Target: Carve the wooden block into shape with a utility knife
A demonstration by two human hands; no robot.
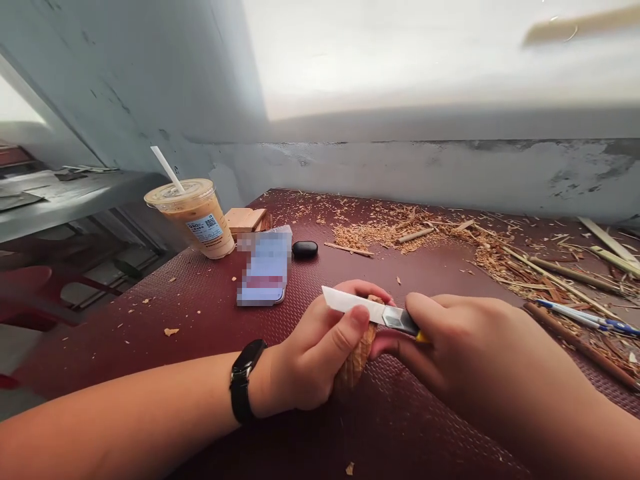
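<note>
My left hand [320, 353] is closed around a small carved piece of wood [356, 360], its thumb pressed against the blade. My right hand [450, 347] grips a utility knife [373, 311] with a long bare blade that lies across the top of the wood, pointing left. A black band sits on my left wrist. Both hands hover just above the dark red textured table [200, 333], near its front.
An iced coffee cup with a straw [193, 217] stands at the back left, beside a wood block [245, 219], a phone [265, 267] and a small black case [305, 249]. Wood shavings [450, 240], sticks and pens [590, 315] cover the right side. A wall runs behind.
</note>
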